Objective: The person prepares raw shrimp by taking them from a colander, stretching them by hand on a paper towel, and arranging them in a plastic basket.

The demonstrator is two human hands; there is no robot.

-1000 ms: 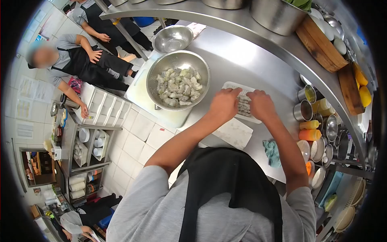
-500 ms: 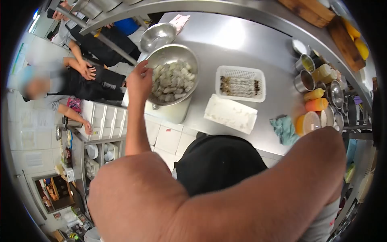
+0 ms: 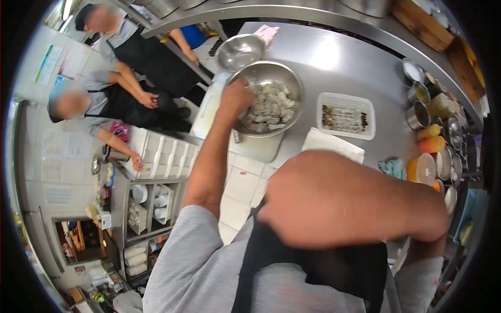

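Observation:
My left hand [image 3: 238,97] is over the left rim of a large steel bowl [image 3: 293,83], its fingers curled inward. What they hold, if anything, is hidden. Inside the bowl lie many grey-white pieces that look like raw peeled shrimp [image 3: 270,110]. My right hand [image 3: 297,203] is close to the camera in front of my black apron, smeared by motion, so its fingers cannot be read. Beyond it sits a white plastic basket [image 3: 371,128] with similar shrimp [image 3: 344,120] lined up in a row. A white flat tray [image 3: 334,143] is partly covered by my right hand.
A second steel bowl [image 3: 240,49] and a pink cloth [image 3: 267,34] are at the back. Sauce bottles [image 3: 430,144] and steel pots [image 3: 417,115] crowd the right side, near a teal cloth [image 3: 392,168]. Two people in black aprons [image 3: 133,107] stand at left.
My right hand has come into view from the right, across the front of my body. My left hand has moved further over the bowl's rim. The camera view has shifted.

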